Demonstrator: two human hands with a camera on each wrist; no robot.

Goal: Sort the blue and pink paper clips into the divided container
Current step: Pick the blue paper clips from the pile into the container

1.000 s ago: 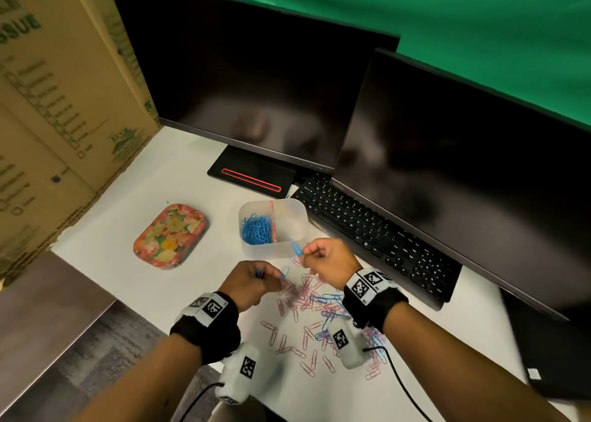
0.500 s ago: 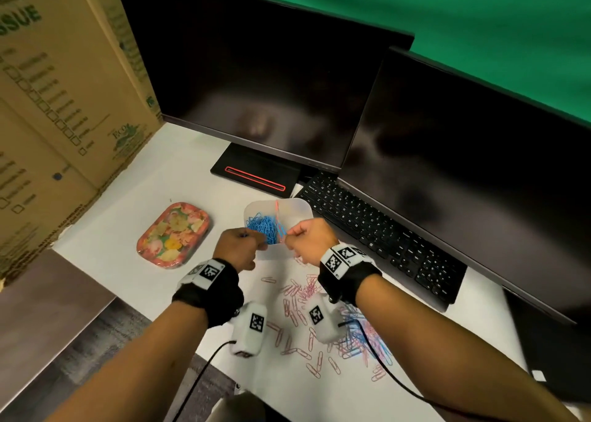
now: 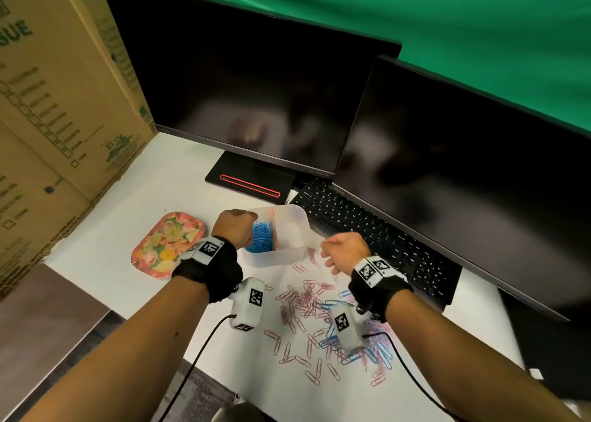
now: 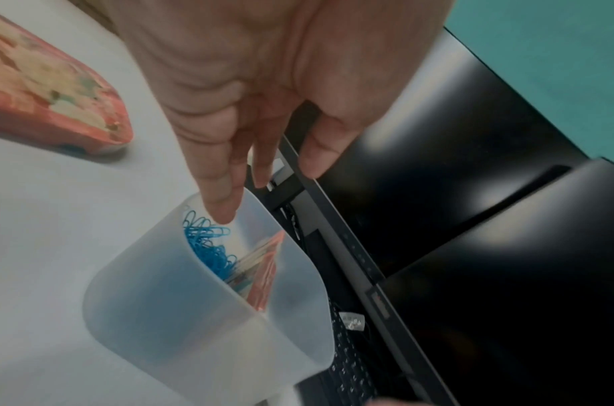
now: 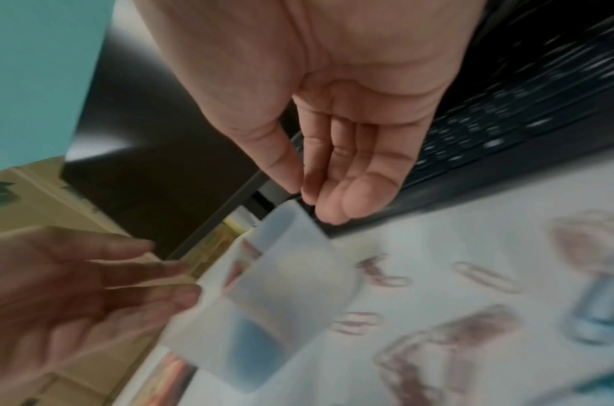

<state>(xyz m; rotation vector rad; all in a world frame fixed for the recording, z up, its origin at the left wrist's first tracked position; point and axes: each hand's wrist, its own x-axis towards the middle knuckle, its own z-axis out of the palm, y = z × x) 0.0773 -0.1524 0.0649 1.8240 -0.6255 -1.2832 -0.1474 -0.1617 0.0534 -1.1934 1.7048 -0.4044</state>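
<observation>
A translucent divided container (image 3: 287,255) stands on the white table, split by a pink divider (image 3: 272,226). Its left compartment holds a heap of blue paper clips (image 3: 262,240); the right one shows no clips. My left hand (image 3: 235,226) hangs over the blue side. In the left wrist view its fingers (image 4: 222,203) point straight down at the blue paper clips (image 4: 208,247) and hold nothing. My right hand (image 3: 343,250) hovers just right of the container, its fingers (image 5: 333,189) relaxed and empty. Several pink and blue loose clips (image 3: 307,300) lie scattered in front.
A floral tin (image 3: 169,245) lies left of the container. A black keyboard (image 3: 377,239) and two dark monitors (image 3: 256,95) stand behind it. Cardboard boxes (image 3: 48,117) wall off the left side. The table's front edge runs below my forearms.
Both hands carried blue clips from the pile up to the container. The clips are no longer in my fingers. The right hand has since drawn back to the right.
</observation>
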